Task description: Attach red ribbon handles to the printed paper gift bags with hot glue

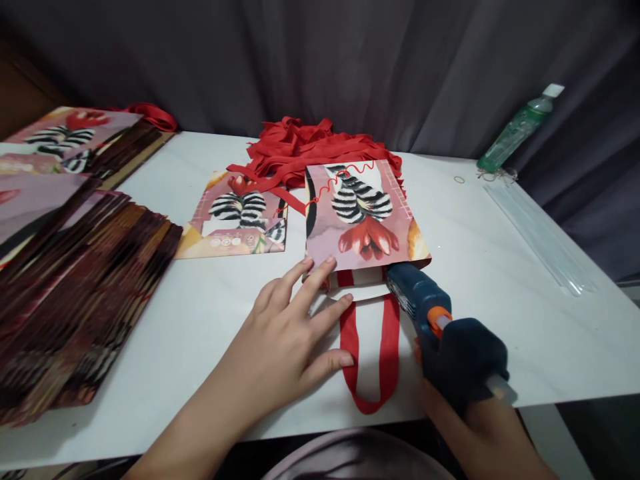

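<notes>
In front of me a printed paper bag (pixel 367 220) with a striped bow and red tulip lies on the table, its mouth facing me. My left hand (pixel 293 327) has its fingers spread over the near left corner of the bag, holding the mouth apart. A dark blue glue gun (pixel 465 353) is gripped in my right hand (pixel 465 420), with its nozzle end reaching inside the bag's mouth on the right. Out of the mouth a red ribbon handle (pixel 389 353) loops toward me on the table. The nozzle tip is hidden inside.
Behind the bag sits a heap of red ribbons (pixel 320 147); another bag (pixel 240 213) lies to its left. Stacks of folded bags (pixel 90 300) fill the left side. At right are clear glue sticks (pixel 540 240), a green bottle (pixel 520 130) and a rubber band (pixel 459 179).
</notes>
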